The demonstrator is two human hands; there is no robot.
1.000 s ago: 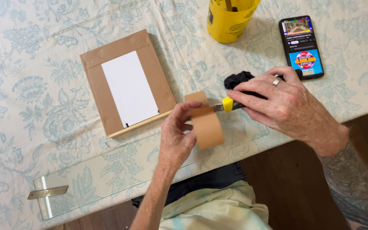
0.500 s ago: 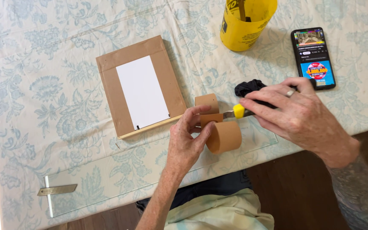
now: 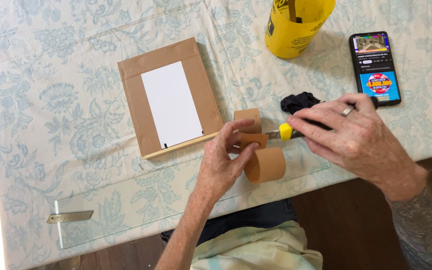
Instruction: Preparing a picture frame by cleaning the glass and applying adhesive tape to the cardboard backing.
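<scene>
While the left hand (image 3: 223, 162) pinches a curling strip of brown paper tape (image 3: 261, 152) between thumb and fingers near the front edge of the table (image 3: 36, 100), the right hand (image 3: 356, 137) is closed around a utility knife with a yellow and black handle (image 3: 287, 131), whose tip meets the strip. A black cloth (image 3: 298, 101) lies just behind the knife. Toward the middle of the table rests a flat frame backed with brown paper and a white card (image 3: 168, 102). A yellow plastic cup (image 3: 296, 25) stands at the far edge, with a black smartphone (image 3: 374, 67) to its right. A clear ruler with a metal clip (image 3: 126, 210) lies along the front edge.
</scene>
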